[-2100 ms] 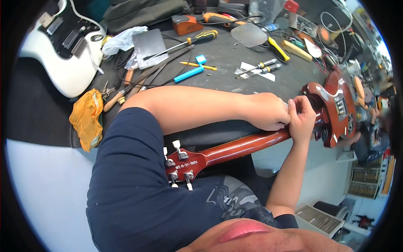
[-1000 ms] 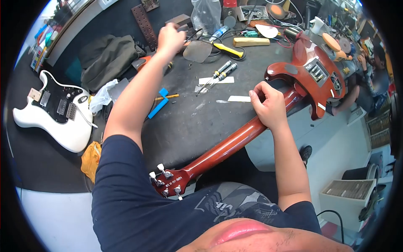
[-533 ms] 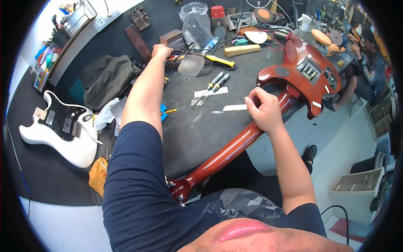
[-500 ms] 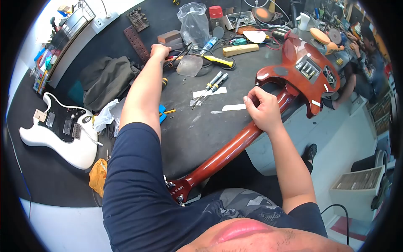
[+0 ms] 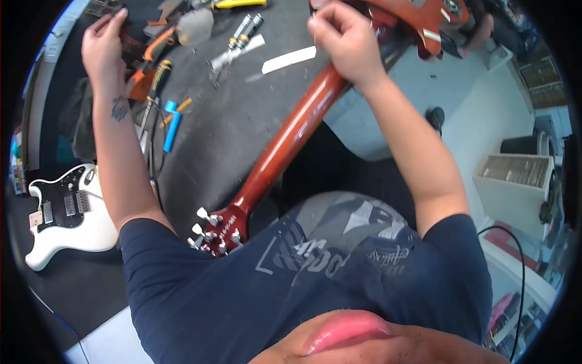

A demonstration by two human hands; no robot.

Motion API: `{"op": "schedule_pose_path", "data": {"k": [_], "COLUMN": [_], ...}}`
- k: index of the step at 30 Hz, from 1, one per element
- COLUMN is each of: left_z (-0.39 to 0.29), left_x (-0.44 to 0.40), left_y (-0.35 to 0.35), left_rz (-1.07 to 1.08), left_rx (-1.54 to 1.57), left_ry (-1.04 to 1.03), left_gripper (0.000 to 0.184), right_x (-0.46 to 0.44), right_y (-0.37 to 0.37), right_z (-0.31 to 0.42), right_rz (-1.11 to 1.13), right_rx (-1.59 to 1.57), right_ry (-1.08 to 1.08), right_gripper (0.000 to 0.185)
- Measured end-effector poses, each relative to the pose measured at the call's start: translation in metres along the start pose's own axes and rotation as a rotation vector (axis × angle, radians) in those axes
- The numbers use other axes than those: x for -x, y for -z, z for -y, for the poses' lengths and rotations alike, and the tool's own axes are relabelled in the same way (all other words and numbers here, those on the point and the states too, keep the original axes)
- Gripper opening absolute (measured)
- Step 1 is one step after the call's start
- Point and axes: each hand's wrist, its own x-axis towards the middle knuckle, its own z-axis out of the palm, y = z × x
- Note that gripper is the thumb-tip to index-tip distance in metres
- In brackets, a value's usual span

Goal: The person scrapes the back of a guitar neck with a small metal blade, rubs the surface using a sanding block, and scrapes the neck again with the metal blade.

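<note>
A glossy reddish-brown electric guitar (image 5: 291,130) lies back side up across the bench edge, its headstock (image 5: 227,227) close to my shirt. My right hand (image 5: 351,45) is over the upper neck near the body, its fingers curled closed; whatever they may hold is hidden. On the far left, my left hand (image 5: 104,48) is over the cluttered bench side with fingers partly extended and nothing visible in them. Below and right of it lie an orange-handled tool (image 5: 142,85) and a screwdriver with a black and yellow handle (image 5: 160,76).
A white guitar body (image 5: 79,227) rests at the left. Two screwdrivers (image 5: 245,33), a white strip (image 5: 290,60) and a blue tool (image 5: 173,127) lie on the dark bench (image 5: 212,127). A white cabinet (image 5: 509,200) stands at the right.
The view has tilted down, showing more of the shirt and headstock. My left hand has come away from the items at the back. My right hand stays over the neck, still curled.
</note>
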Motion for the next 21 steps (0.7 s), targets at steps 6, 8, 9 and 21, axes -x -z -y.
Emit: {"op": "schedule_pose_path", "data": {"k": [6, 8, 9, 21], "left_z": [-0.139, -0.136, -0.122, -0.016], "left_x": [0.166, 0.2, 0.213, 0.238], "left_y": [-0.063, -0.08, -0.085, -0.14], "left_rz": [0.73, 0.869, 0.942, 0.941], "left_rx": [0.416, 0.601, 0.714, 0.487], "left_ry": [0.194, 0.257, 0.273, 0.091], "left_gripper": [0.031, 0.032, 0.033, 0.028], "right_x": [0.052, 0.078, 0.09, 0.144], "right_y": [0.001, 0.006, 0.002, 0.011], "right_z": [0.085, 0.102, 0.094, 0.076], "right_rz": [0.119, 0.26, 0.112, 0.204], "right_rx": [-0.107, -0.04, -0.045, 0.741], "right_ry": [0.174, 0.082, 0.088, 0.35], "right_gripper": [0.053, 0.073, 0.069, 0.073]}}
